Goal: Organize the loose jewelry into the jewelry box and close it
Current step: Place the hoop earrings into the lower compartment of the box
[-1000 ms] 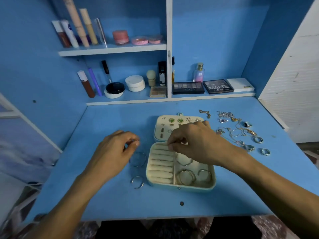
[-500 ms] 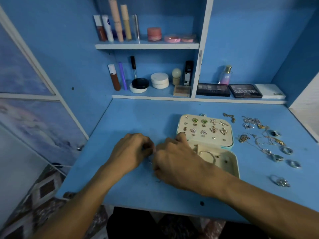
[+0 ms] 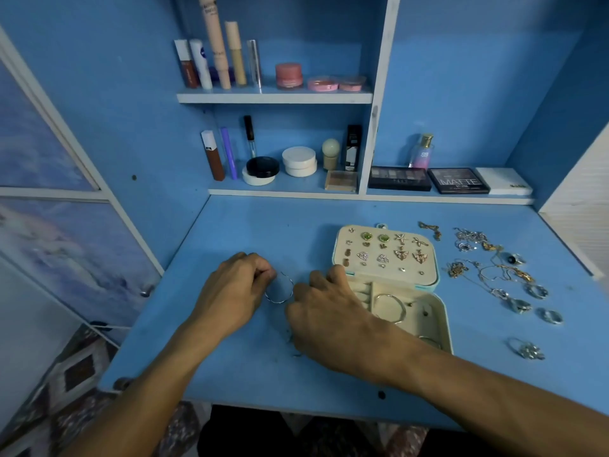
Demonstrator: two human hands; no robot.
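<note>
Fingers [image 3: 260, 271] of my left hand [image 3: 235, 291] pinching a silver bangle [image 3: 278, 301] on the tabletop [image 3: 263, 225], right hand [image 3: 329, 315] curled just beside it, grip not discernible to me, open jewelry box [image 3: 443, 311] at right, loose jewelry [image 3: 504, 272] beyond

An open jewelry box [image 3: 443, 319] sits right of the blue table's [image 3: 263, 225] middle. A thin bangle [image 3: 279, 293] lies just left of it; rings and chains [image 3: 519, 305] spread toward the right edge.

Home vanity nook, blue desk [image 3: 263, 225], shelves [image 3: 273, 97] of cosmetics, eyeshadow palettes [image 3: 458, 181], perfume bottle [image 3: 421, 152]
</note>
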